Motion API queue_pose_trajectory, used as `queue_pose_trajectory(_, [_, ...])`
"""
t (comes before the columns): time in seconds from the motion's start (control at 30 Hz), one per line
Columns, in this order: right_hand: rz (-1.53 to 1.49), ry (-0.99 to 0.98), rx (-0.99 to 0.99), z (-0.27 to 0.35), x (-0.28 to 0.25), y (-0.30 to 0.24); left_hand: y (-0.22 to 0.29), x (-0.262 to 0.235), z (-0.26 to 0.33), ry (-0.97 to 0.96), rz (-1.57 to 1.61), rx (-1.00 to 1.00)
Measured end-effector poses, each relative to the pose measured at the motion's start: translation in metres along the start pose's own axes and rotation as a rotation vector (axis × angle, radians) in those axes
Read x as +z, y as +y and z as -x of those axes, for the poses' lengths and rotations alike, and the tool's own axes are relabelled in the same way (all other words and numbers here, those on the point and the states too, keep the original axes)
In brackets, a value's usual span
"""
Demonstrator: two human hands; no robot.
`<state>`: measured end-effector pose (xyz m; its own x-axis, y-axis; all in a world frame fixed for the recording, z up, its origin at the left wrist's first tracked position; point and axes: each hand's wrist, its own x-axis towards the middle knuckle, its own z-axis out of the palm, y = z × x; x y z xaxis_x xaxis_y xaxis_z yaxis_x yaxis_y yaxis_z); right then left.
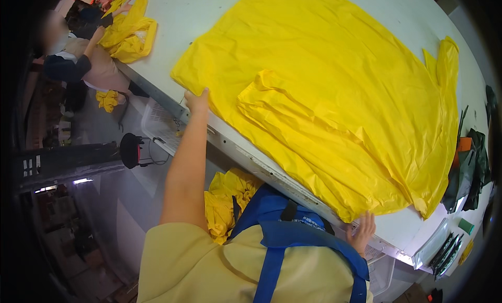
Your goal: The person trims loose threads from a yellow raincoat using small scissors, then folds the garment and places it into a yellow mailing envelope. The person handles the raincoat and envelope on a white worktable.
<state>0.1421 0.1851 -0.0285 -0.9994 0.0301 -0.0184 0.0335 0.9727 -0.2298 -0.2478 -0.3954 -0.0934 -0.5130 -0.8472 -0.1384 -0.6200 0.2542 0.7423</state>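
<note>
Over to the left, a co-worker (86, 62) bends at the worktop (172, 23) over a smaller yellow piece (128, 41). A white basket (157, 122) sits below the edge. Next comes the person's left hand (196, 100), curled at the near left hem; whether it pinches the material or only grips the ledge, I can't tell. Beneath the edge, beside the blue apron (308, 235), is a crumpled yellow bundle (228, 198).

The broad yellow sheet (324, 88) lies over most of the worktop in front, creased and folded toward its right side. By its sheen I'd judge it light, limp and rather slippery, hard to tear but quick to slide and wrinkle; the hem corners look the best places to take hold. At its near right corner the right hand (362, 232) is unclenched, fingers spread, just beside the material. Farther right lie a dark pile (473, 169) and a green spool (466, 226).

Counting across: one co-worker clearly seen, one basket, one bundle, one broad sheet, one spool; the dark pile's items overlap too much to number.
</note>
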Motion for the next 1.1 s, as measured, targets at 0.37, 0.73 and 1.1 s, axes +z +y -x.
queue_pose_trajectory(0.37, [-0.241,0.102,0.124,-0.02,0.005,0.015,0.032,-0.056,0.002,-0.726,0.999,-0.488])
queue_pose_trajectory(0.73, [-0.46,0.108,0.423,0.024,-0.027,0.069,0.161,-0.154,0.0,-0.63,0.998,0.298])
queue_pose_trajectory(1.1, [-0.148,-0.212,0.219,0.019,-0.028,0.036,-0.052,-0.12,-0.071,-0.242,0.266,-0.18])
